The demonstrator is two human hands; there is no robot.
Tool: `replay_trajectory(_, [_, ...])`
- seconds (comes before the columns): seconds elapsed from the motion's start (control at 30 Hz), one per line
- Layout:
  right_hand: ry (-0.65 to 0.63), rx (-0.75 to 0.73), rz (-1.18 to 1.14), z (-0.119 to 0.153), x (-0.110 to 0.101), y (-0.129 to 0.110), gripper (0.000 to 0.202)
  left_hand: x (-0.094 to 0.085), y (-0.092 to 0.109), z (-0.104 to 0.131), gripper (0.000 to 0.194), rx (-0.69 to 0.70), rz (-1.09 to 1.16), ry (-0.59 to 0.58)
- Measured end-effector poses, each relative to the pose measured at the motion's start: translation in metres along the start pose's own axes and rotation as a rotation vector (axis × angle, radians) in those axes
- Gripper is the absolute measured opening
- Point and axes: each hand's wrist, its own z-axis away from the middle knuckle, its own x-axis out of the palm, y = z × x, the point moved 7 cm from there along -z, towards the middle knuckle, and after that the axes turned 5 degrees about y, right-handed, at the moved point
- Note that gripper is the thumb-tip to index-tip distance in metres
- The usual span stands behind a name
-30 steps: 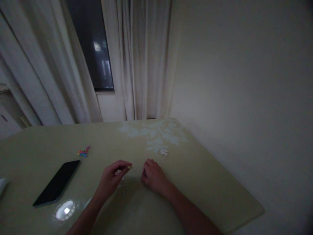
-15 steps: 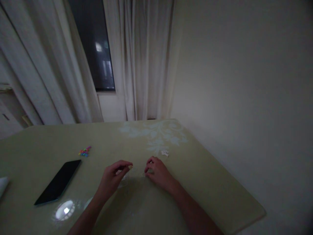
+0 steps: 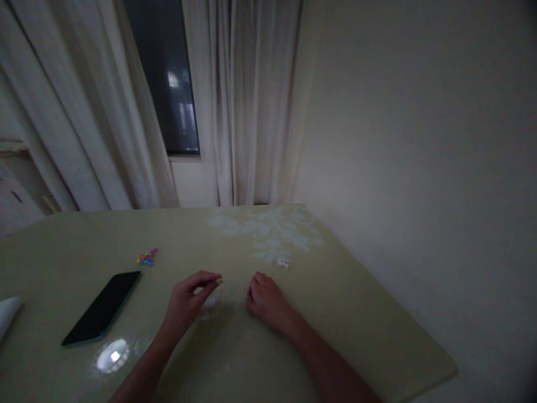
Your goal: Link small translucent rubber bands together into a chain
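Small pale piece (image 3: 220, 281) pinched in left hand (image 3: 184, 299)

Most of the piece is covered by thumb and forefinger, and its shape is hard to make out; only a tip is exposed, in the lower middle of the frame. The fingertips of the right hand (image 3: 268, 302) are hidden behind its knuckles, so whether anything is held there cannot be told. Both forearms (image 3: 327, 358) are cut off by the bottom edge. The left fingers are pointed rightward; the right ones are curled low over the worktop (image 3: 356, 330). Beyond them, white bits (image 3: 283, 263) are seen indistinctly. A white object (image 3: 7, 313) is cropped at the left edge.
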Motion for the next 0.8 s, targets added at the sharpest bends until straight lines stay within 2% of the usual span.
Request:
replay_trajectory(0.1, [0.078, 0.060, -0.341, 0.000, -0.010, -0.001, 0.006, 0.010, 0.002, 0.004, 0.009, 0.035, 0.026, -0.041])
replay_trajectory(0.2, [0.140, 0.042, -0.665, 0.001, -0.020, -0.010, 0.013, 0.024, 0.008, 0.012, 0.011, 0.082, 0.074, -0.109])
replay_trajectory(0.3, [0.163, 0.019, -0.774, 0.004, -0.023, -0.020, 0.022, 0.035, 0.012, 0.018, 0.012, 0.095, 0.085, -0.161])
replay_trajectory(0.5, [0.111, 0.053, -0.868, 0.006, -0.018, -0.024, 0.032, 0.039, 0.014, 0.021, 0.017, 0.091, 0.072, -0.179])
replay_trajectory(0.63, [0.102, 0.131, -0.966, 0.003, -0.016, -0.017, 0.034, 0.032, 0.014, 0.015, 0.014, 0.091, 0.038, -0.151])
replay_trajectory(0.8, [0.239, 0.292, -0.963, -0.002, -0.014, 0.011, 0.033, 0.008, -0.007, 0.000, 0.018, -0.048, -0.107, -0.093])
